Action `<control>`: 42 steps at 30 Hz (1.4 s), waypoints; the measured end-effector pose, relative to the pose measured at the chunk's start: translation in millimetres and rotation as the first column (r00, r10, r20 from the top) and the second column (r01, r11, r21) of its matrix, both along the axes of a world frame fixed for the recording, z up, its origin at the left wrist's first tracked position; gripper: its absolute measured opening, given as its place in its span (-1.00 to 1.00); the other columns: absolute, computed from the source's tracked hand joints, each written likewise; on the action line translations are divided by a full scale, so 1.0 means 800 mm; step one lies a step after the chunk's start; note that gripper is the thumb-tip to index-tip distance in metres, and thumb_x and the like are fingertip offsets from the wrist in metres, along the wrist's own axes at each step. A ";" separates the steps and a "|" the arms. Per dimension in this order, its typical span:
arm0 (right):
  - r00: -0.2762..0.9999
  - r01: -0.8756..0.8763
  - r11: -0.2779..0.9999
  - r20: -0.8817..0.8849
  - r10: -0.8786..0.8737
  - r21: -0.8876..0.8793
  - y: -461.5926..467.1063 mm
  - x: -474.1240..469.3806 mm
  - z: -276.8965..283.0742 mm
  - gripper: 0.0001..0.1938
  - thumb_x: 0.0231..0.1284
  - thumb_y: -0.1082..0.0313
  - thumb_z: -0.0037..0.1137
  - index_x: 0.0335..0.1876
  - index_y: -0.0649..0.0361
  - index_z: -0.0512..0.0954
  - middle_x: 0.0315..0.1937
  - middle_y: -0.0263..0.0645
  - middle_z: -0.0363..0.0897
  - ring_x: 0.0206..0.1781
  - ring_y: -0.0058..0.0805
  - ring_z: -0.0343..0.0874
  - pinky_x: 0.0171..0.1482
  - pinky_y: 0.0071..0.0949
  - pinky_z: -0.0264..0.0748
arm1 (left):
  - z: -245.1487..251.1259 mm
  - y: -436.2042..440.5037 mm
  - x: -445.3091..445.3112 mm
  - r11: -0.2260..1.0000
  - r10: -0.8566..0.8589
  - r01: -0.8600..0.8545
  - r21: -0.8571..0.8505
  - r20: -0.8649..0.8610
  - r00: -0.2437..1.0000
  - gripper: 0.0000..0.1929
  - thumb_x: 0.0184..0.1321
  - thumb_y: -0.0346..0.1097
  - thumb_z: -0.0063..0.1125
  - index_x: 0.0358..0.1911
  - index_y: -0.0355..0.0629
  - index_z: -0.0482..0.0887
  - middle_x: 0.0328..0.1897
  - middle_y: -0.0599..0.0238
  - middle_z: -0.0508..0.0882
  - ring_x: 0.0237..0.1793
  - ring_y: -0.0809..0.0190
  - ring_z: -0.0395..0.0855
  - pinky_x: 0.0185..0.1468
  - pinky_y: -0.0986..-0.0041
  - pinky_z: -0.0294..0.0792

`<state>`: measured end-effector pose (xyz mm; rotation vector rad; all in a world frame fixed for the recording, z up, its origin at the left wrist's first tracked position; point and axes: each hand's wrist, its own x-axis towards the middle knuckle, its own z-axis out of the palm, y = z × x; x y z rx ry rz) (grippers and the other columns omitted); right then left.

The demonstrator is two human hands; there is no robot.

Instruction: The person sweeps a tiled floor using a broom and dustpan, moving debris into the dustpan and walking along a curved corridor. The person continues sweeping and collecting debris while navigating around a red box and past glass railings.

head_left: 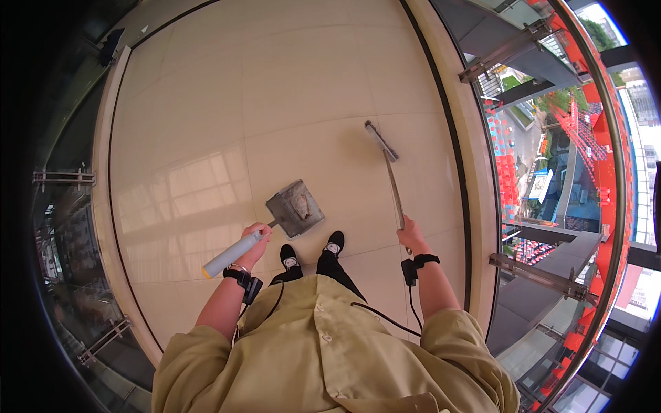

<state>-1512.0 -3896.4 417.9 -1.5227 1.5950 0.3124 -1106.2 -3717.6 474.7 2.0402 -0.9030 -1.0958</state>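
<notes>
My left hand (pixel 256 243) is closed around the handle of a long-handled dustpan (pixel 287 226), whose handle has a thick grey upper part with a yellow end. The pan hangs or rests just ahead of my shoes; a crumpled pale piece of debris (pixel 301 205) lies in it. In my right hand (pixel 411 233) is the stick of a broom (pixel 381 140). The broom's narrow head with dark bristles is farther forward, at the right, over the pale tiled floor (pixel 310 82). Whether its bristles touch the floor I cannot tell.
Glass panels with metal brackets (pixel 542 281) line the right side, with a curved metal handrail (pixel 617 155) beyond. More dark glass stands at the left behind a raised stone edge (pixel 103 155). Black cables (pixel 387 320) run from the wrist devices along my shirt.
</notes>
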 end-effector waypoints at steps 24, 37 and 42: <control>0.986 0.124 0.979 -0.093 -0.140 -0.162 -0.001 0.154 -0.026 -0.65 -0.01 0.45 -0.15 -0.03 0.35 0.36 -0.17 0.15 0.48 -0.07 0.06 0.45 -0.04 -0.17 0.43 | 0.017 0.149 0.099 0.998 0.060 -0.062 -0.014 -0.138 0.989 -0.76 0.21 -0.28 -0.09 -0.52 -0.27 0.49 -0.48 0.22 0.52 -0.53 0.34 0.51 -0.42 0.52 0.42; 0.840 -0.530 0.848 -0.146 0.523 -0.012 0.122 0.152 0.015 -0.54 0.12 0.42 -0.29 0.20 0.28 0.14 -0.24 0.02 0.52 -0.14 -0.04 0.51 -0.13 -0.17 0.45 | 0.034 0.159 0.116 0.993 0.110 -0.100 0.066 -0.167 0.980 -0.81 0.20 -0.34 -0.10 -0.52 -0.22 0.49 -0.43 0.26 0.54 -0.50 0.29 0.59 -0.48 0.53 0.43; 0.852 -0.503 0.854 -0.089 0.515 0.133 0.201 0.077 0.084 -0.53 0.08 0.45 -0.24 0.19 0.25 0.17 -0.28 0.02 0.53 -0.18 -0.04 0.51 -0.18 -0.17 0.44 | 0.031 0.161 0.118 0.976 0.111 -0.089 0.198 -0.105 0.988 -0.78 0.21 -0.21 -0.09 -0.46 -0.18 0.52 -0.46 0.34 0.57 -0.56 0.30 0.64 -0.56 0.57 0.35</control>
